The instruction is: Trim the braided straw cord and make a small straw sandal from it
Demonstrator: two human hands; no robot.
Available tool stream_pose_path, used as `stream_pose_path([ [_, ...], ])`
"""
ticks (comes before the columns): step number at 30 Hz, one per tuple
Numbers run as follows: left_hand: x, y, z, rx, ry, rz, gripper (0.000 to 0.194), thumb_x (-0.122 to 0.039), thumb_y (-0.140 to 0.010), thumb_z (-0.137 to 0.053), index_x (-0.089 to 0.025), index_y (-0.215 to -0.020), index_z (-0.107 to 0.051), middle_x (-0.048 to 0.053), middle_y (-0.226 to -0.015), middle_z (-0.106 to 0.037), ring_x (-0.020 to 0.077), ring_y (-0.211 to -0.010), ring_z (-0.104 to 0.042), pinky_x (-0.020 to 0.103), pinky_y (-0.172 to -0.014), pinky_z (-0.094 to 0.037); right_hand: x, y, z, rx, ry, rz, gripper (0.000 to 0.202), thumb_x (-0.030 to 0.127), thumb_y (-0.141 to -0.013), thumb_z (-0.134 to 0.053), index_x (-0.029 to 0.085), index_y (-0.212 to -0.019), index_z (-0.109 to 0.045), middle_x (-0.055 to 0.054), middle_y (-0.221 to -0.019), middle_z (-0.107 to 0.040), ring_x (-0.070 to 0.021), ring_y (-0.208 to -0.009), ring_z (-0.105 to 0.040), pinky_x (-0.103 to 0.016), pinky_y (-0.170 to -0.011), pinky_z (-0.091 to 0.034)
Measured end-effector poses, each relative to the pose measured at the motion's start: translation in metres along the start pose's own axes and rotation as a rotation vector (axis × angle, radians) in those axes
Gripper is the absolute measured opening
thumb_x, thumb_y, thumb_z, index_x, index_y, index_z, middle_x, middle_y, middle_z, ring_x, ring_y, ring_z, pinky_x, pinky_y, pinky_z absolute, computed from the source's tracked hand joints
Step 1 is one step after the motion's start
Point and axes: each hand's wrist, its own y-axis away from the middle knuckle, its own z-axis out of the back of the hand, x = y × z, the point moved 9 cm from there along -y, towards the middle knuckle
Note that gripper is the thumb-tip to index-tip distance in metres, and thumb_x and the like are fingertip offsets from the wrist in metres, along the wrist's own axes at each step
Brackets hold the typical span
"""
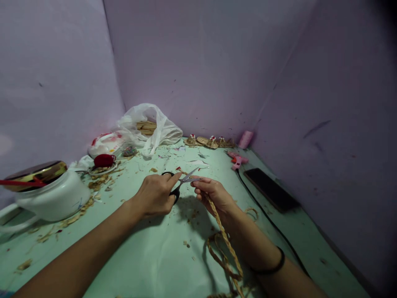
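— Status?
— I see the left hand [155, 194] gripping scissors [182, 182], blades parted; right hand [214, 194] pinching the braided cord [225, 240] centre-table; finished pieces [209, 142] far; cord seemingly uncut.

Pale mint-green counter [155, 256] flecked with tan scraps; tan braided cord [228, 244]; black-handled scissors [182, 184] with silver blades; pink glue gun [237, 160]; white jar [52, 198] with gold lid; black phone [271, 189]; lilac walls [198, 62].
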Motion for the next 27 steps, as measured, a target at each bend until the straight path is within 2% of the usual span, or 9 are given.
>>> stream_pose_path([
  [5,-0.002,0.001,-0.004,0.03,0.009,0.028,0.059,-0.022,-0.07,-0.043,-0.016,-0.128,-0.037,0.008,-0.09,-0.063,0.0248,-0.076,-0.061,0.034,-0.063,-0.044,0.007,0.008,-0.003,-0.069,0.01,0.086,0.015,0.009,-0.051,-0.068,0.012,-0.066,-0.064,0.004,-0.051,-0.056,-0.0038,-0.041,-0.046,-0.015,-0.038,-0.043],
  [12,-0.007,0.001,0.0,0.057,0.22,0.021,0.055,-0.018,-0.069,-0.044,-0.026,-0.124,-0.041,0.003,-0.093,-0.065,0.0198,-0.083,-0.06,0.028,-0.067,-0.043,0.008,0.012,-0.007,-0.075,0.052,0.123,0.012,0.014,-0.051,-0.069,0.013,-0.061,-0.062,0.005,-0.044,-0.052,-0.0048,-0.039,-0.045,-0.016,-0.038,-0.042],
  [18,-0.005,0.001,-0.001,0.062,0.214,0.034,0.059,-0.017,-0.068,-0.045,-0.024,-0.126,-0.038,0.005,-0.098,-0.064,0.0214,-0.086,-0.06,0.03,-0.067,-0.043,0.009,0.011,-0.008,-0.041,0.046,0.159,0.015,0.016,-0.05,-0.072,0.013,-0.062,-0.064,0.004,-0.047,-0.053,-0.0047,-0.041,-0.045,-0.016,-0.038,-0.041],
  [27,-0.005,0.002,-0.001,0.082,0.185,0.042,0.058,-0.017,-0.068,-0.045,-0.023,-0.126,-0.038,0.005,-0.092,-0.066,0.0215,-0.081,-0.061,0.029,-0.066,-0.042,0.011,0.014,-0.008,-0.072,0.063,0.225,0.014,0.015,-0.05,-0.071,0.013,-0.064,-0.066,0.004,-0.048,-0.055,-0.0057,-0.041,-0.047,-0.017,-0.037,-0.041],
])
